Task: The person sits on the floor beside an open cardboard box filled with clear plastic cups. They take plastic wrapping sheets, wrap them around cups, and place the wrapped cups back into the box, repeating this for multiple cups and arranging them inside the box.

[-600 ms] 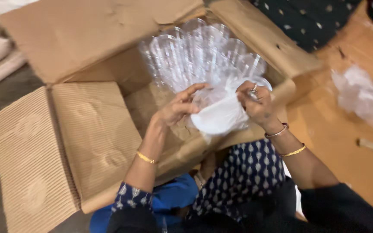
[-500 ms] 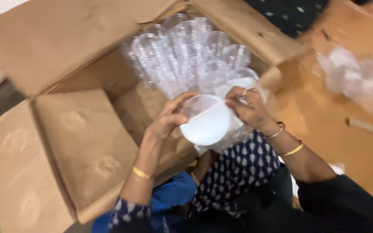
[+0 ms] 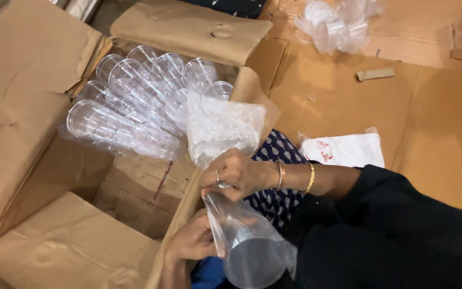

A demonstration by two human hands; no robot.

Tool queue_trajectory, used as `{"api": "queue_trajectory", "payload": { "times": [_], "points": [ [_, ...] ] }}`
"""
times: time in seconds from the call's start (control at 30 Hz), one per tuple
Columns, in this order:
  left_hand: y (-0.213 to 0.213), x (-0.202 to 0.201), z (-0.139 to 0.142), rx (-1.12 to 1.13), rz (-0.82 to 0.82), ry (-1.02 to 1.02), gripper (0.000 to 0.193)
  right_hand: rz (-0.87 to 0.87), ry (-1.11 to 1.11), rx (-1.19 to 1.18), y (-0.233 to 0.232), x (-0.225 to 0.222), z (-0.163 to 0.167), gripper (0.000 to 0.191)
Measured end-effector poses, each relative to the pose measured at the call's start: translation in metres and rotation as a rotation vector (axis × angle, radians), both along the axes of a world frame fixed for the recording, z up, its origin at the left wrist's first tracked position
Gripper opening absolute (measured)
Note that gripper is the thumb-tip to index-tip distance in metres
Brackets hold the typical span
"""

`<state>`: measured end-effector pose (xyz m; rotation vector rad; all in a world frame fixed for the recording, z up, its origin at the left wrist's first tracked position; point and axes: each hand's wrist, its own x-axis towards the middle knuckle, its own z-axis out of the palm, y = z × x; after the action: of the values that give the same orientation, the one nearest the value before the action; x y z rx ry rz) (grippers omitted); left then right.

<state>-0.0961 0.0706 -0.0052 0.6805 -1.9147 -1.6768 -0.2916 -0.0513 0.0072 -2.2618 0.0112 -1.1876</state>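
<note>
My left hand (image 3: 191,243) is low and near, closed round the lower part of a sleeve of stacked clear cups (image 3: 244,243), and my right hand (image 3: 233,174) sits just above it, fingers clamped on the same sleeve where its plastic wrap (image 3: 223,126) bunches up loose. The two hands are close together, one above the other on the stack, which tilts with its wide open end toward me at the bottom of the view. Far left I see the big flap (image 3: 22,91) of an open cardboard box, and a lower flap (image 3: 70,251) near me. Inside the box, more sleeves of clear cups (image 3: 135,101) lie on their sides, mouths facing left and up. The stack I hold is over the box's right wall (image 3: 180,214), just right of those cups. Further right, flat cardboard (image 3: 348,107) covers the floor, with a white packet (image 3: 343,150) lying on it, a small cardboard strip (image 3: 375,74) beyond, and crumpled clear plastic (image 3: 338,21) at the far edge.
</note>
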Motion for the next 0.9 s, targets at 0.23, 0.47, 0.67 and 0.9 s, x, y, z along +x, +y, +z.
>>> {"api": "queue_trajectory", "payload": {
  "times": [0.23, 0.47, 0.67, 0.9],
  "points": [
    [0.004, -0.017, -0.021, -0.013, 0.59, 0.063, 0.049, -0.216, 0.112, 0.139, -0.053, -0.061, -0.008, 0.009],
    [0.02, -0.013, -0.069, 0.143, 1.039, 0.288, 0.036, -1.023, 0.21, 0.111, -0.178, -0.154, -0.062, 0.011],
    [0.047, -0.012, -0.098, 0.382, 1.029, 0.177, 0.035, -1.25, 0.293, 0.164, -0.245, -0.199, -0.132, 0.019],
    [0.057, 0.005, -0.12, 0.302, 1.045, 0.146, 0.037, -1.036, 0.736, 0.429, -0.21, -0.246, -0.174, 0.024]
  ]
}}
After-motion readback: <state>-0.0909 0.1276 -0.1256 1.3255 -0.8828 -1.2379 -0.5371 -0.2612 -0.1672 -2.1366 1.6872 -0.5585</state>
